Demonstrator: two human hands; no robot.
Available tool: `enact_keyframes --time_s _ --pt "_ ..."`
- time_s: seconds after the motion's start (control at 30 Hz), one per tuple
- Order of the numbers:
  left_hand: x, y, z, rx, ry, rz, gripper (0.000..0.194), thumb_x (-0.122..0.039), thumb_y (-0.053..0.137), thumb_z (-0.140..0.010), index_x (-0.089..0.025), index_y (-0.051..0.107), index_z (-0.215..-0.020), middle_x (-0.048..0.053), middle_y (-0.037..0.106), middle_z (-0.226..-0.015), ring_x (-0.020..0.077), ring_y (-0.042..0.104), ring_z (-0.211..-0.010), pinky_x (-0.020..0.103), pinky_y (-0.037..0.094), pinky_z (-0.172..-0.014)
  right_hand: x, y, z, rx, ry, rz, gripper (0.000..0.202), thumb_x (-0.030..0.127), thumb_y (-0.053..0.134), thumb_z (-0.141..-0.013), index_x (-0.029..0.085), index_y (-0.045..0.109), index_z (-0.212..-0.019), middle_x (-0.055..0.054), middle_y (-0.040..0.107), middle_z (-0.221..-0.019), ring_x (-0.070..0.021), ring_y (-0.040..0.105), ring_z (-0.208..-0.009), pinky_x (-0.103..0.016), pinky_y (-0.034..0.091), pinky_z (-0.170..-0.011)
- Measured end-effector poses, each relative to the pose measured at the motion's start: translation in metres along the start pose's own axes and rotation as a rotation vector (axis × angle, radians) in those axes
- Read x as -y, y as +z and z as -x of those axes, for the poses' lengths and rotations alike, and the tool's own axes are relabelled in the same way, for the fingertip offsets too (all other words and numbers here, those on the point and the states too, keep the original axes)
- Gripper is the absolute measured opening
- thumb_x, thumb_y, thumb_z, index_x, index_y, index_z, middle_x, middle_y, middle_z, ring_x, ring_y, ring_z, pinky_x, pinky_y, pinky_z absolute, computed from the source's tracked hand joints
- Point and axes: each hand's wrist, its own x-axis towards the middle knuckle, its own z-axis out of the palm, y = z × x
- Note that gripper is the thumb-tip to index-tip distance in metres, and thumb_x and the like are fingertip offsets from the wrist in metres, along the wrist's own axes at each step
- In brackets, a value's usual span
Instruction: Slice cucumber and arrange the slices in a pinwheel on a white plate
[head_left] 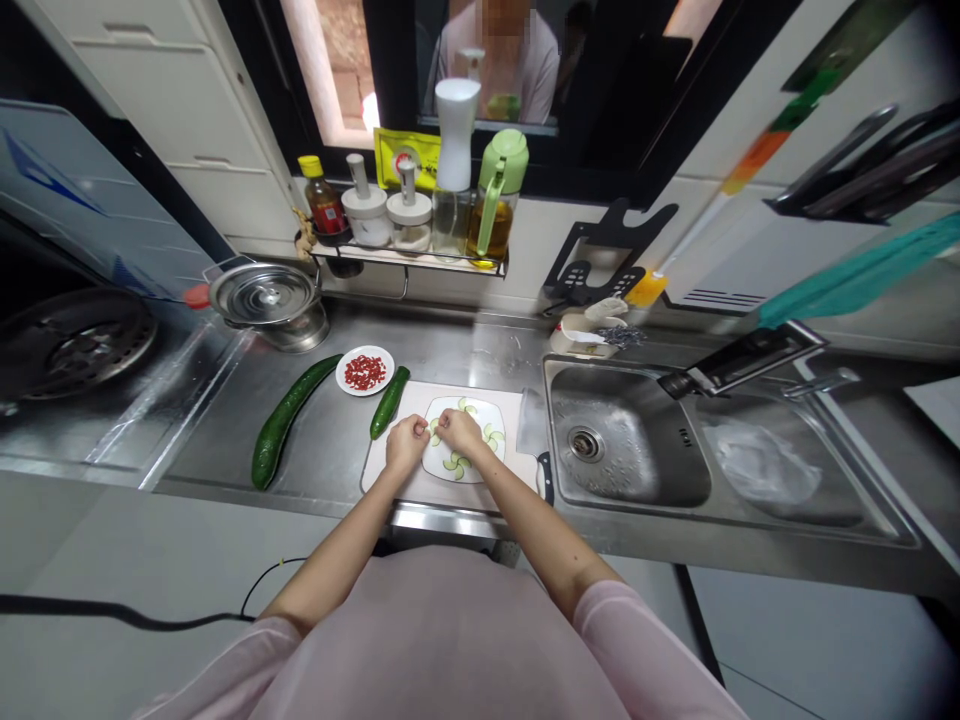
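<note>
A white plate (466, 474) lies on a pale cutting board (420, 490), with groups of thin green cucumber slices (456, 465) set around it. Over the plate's left edge is my left hand (407, 441), its fingers pinched together; anything between them is too small to make out. My right hand (459, 432) reaches over the upper left of the plate, fingers closed at some slices, which they partly hide. Left of the board's top edge rests a short cucumber piece (390, 403), beside a small white dish (342, 374) of red bits. Farther left lies a long cucumber (289, 425).
A cleaver (532, 425) lies at the board's right side, next to the sink (637, 490) with its black faucet (742, 360). A steel pot (289, 325) stands back left. Above hangs a condiment shelf (420, 260).
</note>
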Motion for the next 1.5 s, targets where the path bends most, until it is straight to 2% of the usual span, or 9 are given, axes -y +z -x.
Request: enact_keyframes --time_s 0.33,0.63,0.77,0.87,1.0,1.13,1.3,1.5 --pt "0.003 -0.001 -0.003 0.010 0.020 -0.097 0.015 -0.020 0.063 -0.073 -0.020 0.065 -0.088 -0.001 0.062 -0.075 0.0139 0.057 -0.072 0.023 0.038 -0.066 0.005 -0.005 0.003 0.019 0.014 0.100 0.015 0.027 0.058 -0.081 0.022 0.064 -0.094 -0.004 0.068 -0.099 -0.0165 0.060 -0.087 -0.023 0.034 -0.062" --pt "0.005 0.001 -0.003 0.016 0.012 -0.114 0.017 -0.024 0.065 -0.074 -0.020 0.066 -0.091 0.000 0.063 -0.079 0.0144 0.058 -0.074 0.024 0.040 -0.067 0.006 -0.009 0.006 -0.008 0.015 0.138 0.018 0.029 0.058 -0.082 0.021 0.062 -0.097 -0.005 0.067 -0.102 -0.0178 0.060 -0.091 -0.024 0.033 -0.062" --pt "0.006 -0.001 -0.002 0.020 0.035 -0.118 0.019 -0.026 0.064 -0.076 -0.021 0.067 -0.094 0.001 0.063 -0.082 0.0146 0.057 -0.075 0.025 0.040 -0.068 0.002 -0.010 0.012 -0.058 0.010 0.110 0.018 0.031 0.055 -0.085 0.022 0.061 -0.099 -0.004 0.067 -0.102 -0.0171 0.060 -0.089 -0.024 0.033 -0.062" --pt "0.004 -0.004 0.000 0.006 0.067 -0.116 0.019 -0.028 0.063 -0.077 -0.022 0.069 -0.094 0.002 0.063 -0.086 0.0155 0.057 -0.077 0.027 0.042 -0.072 -0.001 -0.006 0.020 -0.072 0.051 0.106 0.016 0.032 0.052 -0.086 0.022 0.061 -0.096 -0.004 0.067 -0.096 -0.0169 0.060 -0.085 -0.024 0.033 -0.062" --pt "0.002 -0.006 -0.001 -0.039 0.166 -0.157 0.017 -0.030 0.063 -0.079 -0.025 0.073 -0.092 0.005 0.060 -0.095 0.0207 0.052 -0.093 0.031 0.042 -0.084 -0.001 0.006 0.028 -0.035 0.082 0.117 0.017 0.036 0.053 -0.087 0.022 0.062 -0.090 -0.004 0.067 -0.090 -0.0177 0.061 -0.084 -0.024 0.034 -0.062" --pt "-0.001 -0.006 -0.007 -0.014 0.236 -0.206 0.014 -0.031 0.063 -0.081 -0.027 0.075 -0.087 0.006 0.056 -0.102 0.0231 0.046 -0.101 0.034 0.040 -0.089 -0.001 0.014 0.027 -0.020 0.094 0.114 0.019 0.040 0.053 -0.088 0.022 0.062 -0.088 -0.004 0.068 -0.091 -0.0178 0.061 -0.085 -0.025 0.035 -0.064" --pt "-0.005 -0.003 -0.011 0.026 0.249 -0.254 0.013 -0.032 0.062 -0.082 -0.029 0.075 -0.083 0.006 0.054 -0.108 0.0249 0.043 -0.106 0.037 0.038 -0.092 -0.001 0.015 0.024 -0.010 0.103 0.117 0.019 0.040 0.054 -0.088 0.023 0.061 -0.088 -0.004 0.068 -0.090 -0.0180 0.062 -0.086 -0.024 0.035 -0.064" --pt "-0.009 -0.005 -0.009 0.035 0.226 -0.261 0.015 -0.034 0.062 -0.082 -0.029 0.074 -0.090 0.006 0.054 -0.111 0.0259 0.042 -0.109 0.039 0.037 -0.093 -0.003 0.013 0.027 -0.014 0.075 0.117 0.020 0.041 0.055 -0.089 0.022 0.060 -0.094 -0.004 0.068 -0.091 -0.0172 0.061 -0.086 -0.023 0.034 -0.063"
